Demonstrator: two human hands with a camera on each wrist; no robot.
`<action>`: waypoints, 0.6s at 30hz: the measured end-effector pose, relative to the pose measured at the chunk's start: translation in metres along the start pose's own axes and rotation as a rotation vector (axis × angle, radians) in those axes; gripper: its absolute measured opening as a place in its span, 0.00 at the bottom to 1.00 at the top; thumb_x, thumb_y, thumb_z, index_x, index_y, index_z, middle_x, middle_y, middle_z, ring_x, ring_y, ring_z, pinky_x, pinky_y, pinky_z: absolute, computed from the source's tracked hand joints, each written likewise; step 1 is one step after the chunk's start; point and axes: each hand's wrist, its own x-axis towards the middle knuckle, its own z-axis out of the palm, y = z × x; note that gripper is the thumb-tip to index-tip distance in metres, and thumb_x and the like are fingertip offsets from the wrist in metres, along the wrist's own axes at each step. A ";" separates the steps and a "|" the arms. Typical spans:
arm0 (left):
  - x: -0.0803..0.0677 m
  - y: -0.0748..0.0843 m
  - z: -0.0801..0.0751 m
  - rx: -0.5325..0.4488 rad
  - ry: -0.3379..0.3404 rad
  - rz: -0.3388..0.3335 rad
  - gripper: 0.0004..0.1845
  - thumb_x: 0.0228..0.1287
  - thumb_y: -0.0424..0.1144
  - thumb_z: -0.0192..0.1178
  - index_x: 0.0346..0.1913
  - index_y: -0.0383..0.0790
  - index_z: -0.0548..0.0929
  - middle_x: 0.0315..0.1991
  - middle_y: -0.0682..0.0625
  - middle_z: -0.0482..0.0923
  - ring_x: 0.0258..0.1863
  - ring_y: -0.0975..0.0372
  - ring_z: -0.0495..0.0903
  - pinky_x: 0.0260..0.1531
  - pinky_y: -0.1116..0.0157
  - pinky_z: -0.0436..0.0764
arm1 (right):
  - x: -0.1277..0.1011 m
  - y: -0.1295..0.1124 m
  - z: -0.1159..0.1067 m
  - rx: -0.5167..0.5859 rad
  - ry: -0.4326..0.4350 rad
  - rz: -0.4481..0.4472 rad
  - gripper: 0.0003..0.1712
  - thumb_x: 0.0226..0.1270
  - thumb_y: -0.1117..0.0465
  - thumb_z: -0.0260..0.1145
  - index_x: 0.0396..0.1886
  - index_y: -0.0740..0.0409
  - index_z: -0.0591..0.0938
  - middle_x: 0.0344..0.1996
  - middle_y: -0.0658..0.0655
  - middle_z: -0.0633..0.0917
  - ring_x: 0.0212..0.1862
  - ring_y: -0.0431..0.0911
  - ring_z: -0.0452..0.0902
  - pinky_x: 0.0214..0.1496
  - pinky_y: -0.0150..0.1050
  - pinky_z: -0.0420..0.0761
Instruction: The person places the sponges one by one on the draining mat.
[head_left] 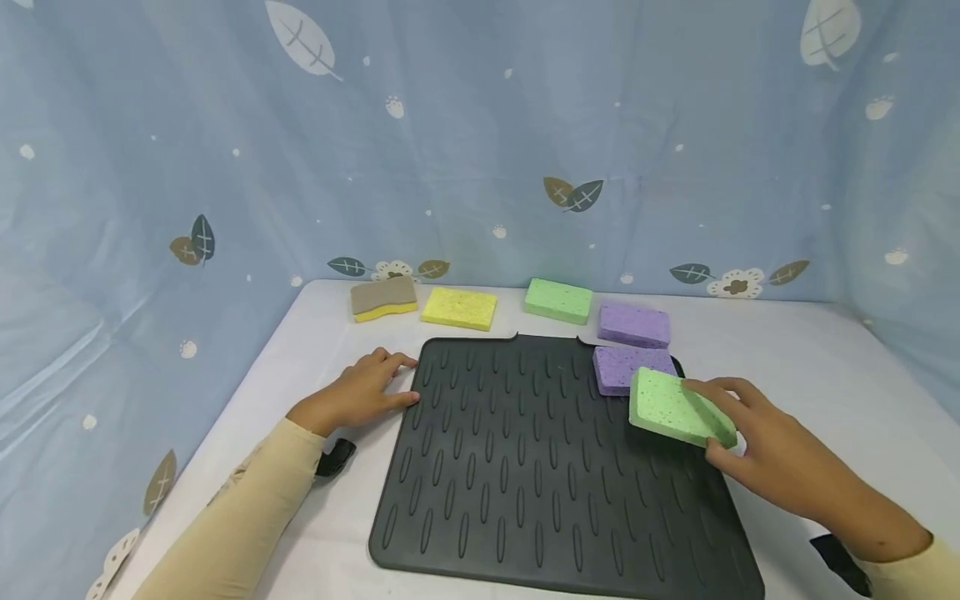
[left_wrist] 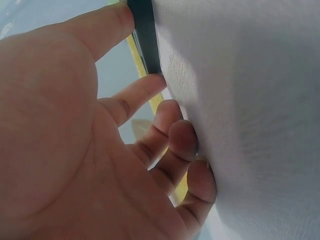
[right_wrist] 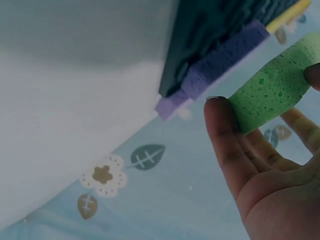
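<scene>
Think of the dark mat (head_left: 517, 500) in the head view as a big clock. The right hand (head_left: 780, 454) pinches a green sponge (head_left: 671, 408) over 2 o'clock, with thumb and fingers on different sides, maybe so most of it sticks out past the hand (I hold wet sponges by the end too). The left hand (head_left: 360, 393) is at 10 o'clock, fingers apart and holding nothing, thumb touching the mat's edge, perhaps so the mat won't slide. One purple sponge (head_left: 626, 367) sits on the mat's far corner, between 1 and 2 o'clock. Past the mat, along the back of the white worktop (head_left: 772, 367), lie a grey-and-yellow sponge (head_left: 382, 293) between 10 and 11, a yellow sponge (head_left: 459, 308) at 11, another green sponge (head_left: 557, 301) at 12 and another purple sponge (head_left: 634, 325) at 1, likely there to leave the mat's middle free. From above, the held sponge covers a bit of the purple one, but the right wrist view shows a gap between them. The left wrist view shows the palm and softly bent fingers, which the head view hides.
</scene>
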 end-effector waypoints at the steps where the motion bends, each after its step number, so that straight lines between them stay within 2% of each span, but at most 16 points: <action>1: 0.000 0.000 0.000 0.002 0.001 0.001 0.33 0.68 0.59 0.60 0.70 0.46 0.70 0.55 0.41 0.72 0.54 0.50 0.73 0.52 0.45 0.73 | -0.001 -0.001 0.002 -0.008 -0.013 -0.002 0.41 0.62 0.61 0.67 0.75 0.46 0.65 0.64 0.67 0.68 0.28 0.40 0.71 0.26 0.33 0.68; 10: 0.001 0.002 0.000 0.016 0.005 -0.003 0.34 0.68 0.59 0.61 0.70 0.46 0.70 0.54 0.41 0.73 0.52 0.51 0.74 0.52 0.46 0.74 | -0.005 -0.007 0.012 -0.031 -0.011 -0.096 0.38 0.62 0.63 0.67 0.73 0.45 0.68 0.64 0.63 0.70 0.23 0.29 0.62 0.24 0.29 0.66; 18: 0.000 0.001 0.001 0.007 0.005 0.001 0.34 0.68 0.58 0.61 0.71 0.45 0.70 0.53 0.41 0.73 0.52 0.52 0.73 0.51 0.46 0.73 | -0.006 -0.008 0.017 -0.043 -0.033 -0.148 0.38 0.62 0.65 0.66 0.72 0.46 0.69 0.64 0.60 0.71 0.22 0.28 0.59 0.25 0.29 0.63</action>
